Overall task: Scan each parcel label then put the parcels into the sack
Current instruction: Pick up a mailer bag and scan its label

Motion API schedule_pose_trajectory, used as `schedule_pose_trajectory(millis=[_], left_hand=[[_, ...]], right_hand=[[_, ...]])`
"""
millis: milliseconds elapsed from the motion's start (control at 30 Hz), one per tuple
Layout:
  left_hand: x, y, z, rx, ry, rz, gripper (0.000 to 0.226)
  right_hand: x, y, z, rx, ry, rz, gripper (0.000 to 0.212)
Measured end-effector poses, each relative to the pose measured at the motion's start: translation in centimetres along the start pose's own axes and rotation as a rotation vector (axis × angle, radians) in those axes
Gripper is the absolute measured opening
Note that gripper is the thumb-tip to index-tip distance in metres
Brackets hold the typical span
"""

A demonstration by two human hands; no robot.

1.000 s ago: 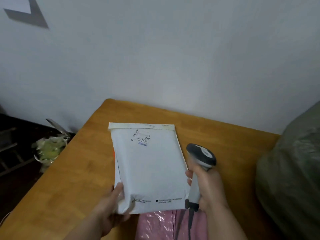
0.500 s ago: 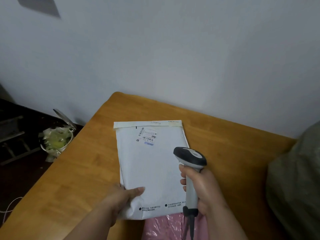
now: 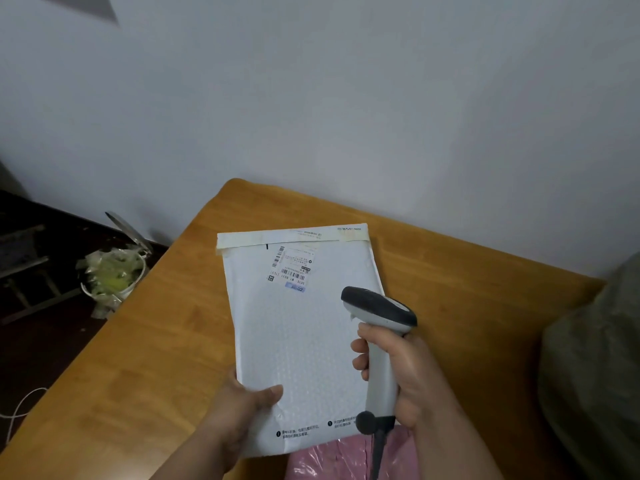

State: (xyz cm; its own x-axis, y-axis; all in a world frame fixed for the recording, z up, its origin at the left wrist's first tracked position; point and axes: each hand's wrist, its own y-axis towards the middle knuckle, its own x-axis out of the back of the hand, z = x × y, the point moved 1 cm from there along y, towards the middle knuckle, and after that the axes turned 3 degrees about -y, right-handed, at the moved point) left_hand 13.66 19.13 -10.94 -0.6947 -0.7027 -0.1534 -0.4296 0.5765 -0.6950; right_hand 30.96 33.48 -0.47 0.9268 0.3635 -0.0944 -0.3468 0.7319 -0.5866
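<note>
Scanner (image 3: 379, 313) has slid in over the mailer (image 3: 298, 327), right hand (image 3: 405, 372) wrapped round its handle; left hand (image 3: 242, 407) now pinches the mailer's near corner.

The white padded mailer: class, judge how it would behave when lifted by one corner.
The white padded mailer shows a bubble texture, so it probably feels light and flexes somewhat. It lies flat under the left hand, which suggests thin contents and no rolling. Its smooth skin might slip in a loose grip.
</note>
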Motion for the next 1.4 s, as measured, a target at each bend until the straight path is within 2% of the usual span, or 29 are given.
schedule_pose_trajectory(millis=[133,333,567,633,800,1167,1400], left_hand=[[-0.2,-0.1,-0.1,-0.017,-0.016,-0.014,0.061],[-1.0,-0.3,0.0,-0.046,-0.04,-0.004,0.061],[-1.2,-0.7,0.5,-0.086,-0.05,-0.024,0.058],[-1.2,-0.9,0.6,-0.102,-0.048,-0.032,0.059],[-1.4,-1.3,0.5,-0.131,-0.032,-0.045,0.059],[-1.3,-1.9,0.5,-0.185,-0.012,-0.049,0.061],[-1.3,-2.4,0.6,-0.197,-0.01,-0.047,0.055]], right_hand=[[-0.5,-0.8,1.1,0.025,0.062,0.099,0.014],[-0.6,-1.8,2.2,0.05,0.14,0.11,0.012],[-0.2,-3.3,2.6,0.062,0.146,0.111,0.032],[-0.1,-3.7,2.8,0.061,0.138,0.106,0.03],[-0.1,-4.5,3.0,0.06,0.118,0.099,0.008],[-0.2,-5.6,3.2,0.064,0.101,0.087,0.008],[0.2,-5.9,3.1,0.076,0.092,0.091,0.008]])
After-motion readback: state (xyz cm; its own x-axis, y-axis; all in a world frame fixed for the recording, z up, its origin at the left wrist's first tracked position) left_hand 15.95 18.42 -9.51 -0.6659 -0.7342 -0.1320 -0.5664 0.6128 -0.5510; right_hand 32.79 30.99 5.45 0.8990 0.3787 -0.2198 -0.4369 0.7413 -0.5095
